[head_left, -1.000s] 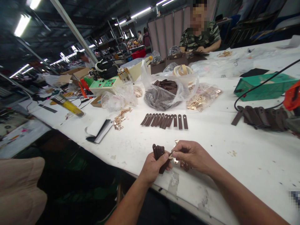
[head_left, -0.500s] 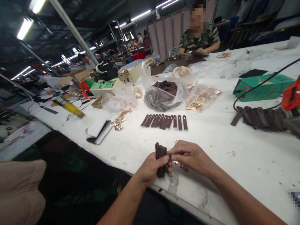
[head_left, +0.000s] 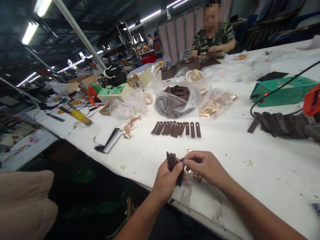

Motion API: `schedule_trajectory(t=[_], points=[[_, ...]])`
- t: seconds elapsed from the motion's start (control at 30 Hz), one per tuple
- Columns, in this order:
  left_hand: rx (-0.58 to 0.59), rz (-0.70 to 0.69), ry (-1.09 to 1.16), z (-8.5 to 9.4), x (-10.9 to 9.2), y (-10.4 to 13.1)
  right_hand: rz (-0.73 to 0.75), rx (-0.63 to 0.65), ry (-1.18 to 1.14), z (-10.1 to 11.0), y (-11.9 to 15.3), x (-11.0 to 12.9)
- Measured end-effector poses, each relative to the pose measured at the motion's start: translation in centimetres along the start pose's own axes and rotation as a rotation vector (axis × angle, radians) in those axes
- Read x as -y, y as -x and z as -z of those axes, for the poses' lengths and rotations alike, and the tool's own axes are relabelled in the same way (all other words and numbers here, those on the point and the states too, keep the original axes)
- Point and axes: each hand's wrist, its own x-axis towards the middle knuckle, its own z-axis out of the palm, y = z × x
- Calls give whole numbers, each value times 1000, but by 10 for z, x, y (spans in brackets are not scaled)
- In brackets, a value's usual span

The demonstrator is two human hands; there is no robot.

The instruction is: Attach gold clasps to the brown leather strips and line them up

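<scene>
My left hand (head_left: 167, 180) is closed around a bundle of dark brown leather tabs (head_left: 171, 161), their rounded ends up. One tab (head_left: 180, 176) stands apart from the bundle under my left thumb. The fingertips of my right hand (head_left: 203, 166) pinch the upper end of that tab. Gold metal fittings (head_left: 197, 176) lie on the table just beneath my right hand, which partly hides them. Beyond both hands, a row of brown tabs (head_left: 176, 129) with holes at their far ends lies on the white table (head_left: 150, 155).
A clear bag (head_left: 172, 108) of brown tabs stands behind the row, beside a bag of gold fittings (head_left: 217, 105). Loose gold fittings (head_left: 129, 128) lie left. A green box (head_left: 280, 91) with a cable and more tabs (head_left: 282, 125) are right. A person (head_left: 212, 36) sits opposite.
My left hand has turned, and one tab now stands apart from the bundle. My right fingertips have moved up to the top end of this tab.
</scene>
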Motion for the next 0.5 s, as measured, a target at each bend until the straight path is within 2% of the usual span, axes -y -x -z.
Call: schedule_trajectory(t=[0.2, 0.37, 0.5], points=[[-15, -117, -229, 3, -4, -3, -17, -7, 42, 3, 0, 2], [-23, -126, -267, 0, -6, -8, 2, -23, 51, -1, 0, -4], [-45, -186, -306, -2, -9, -11, 8, -20, 91, -3, -1, -7]])
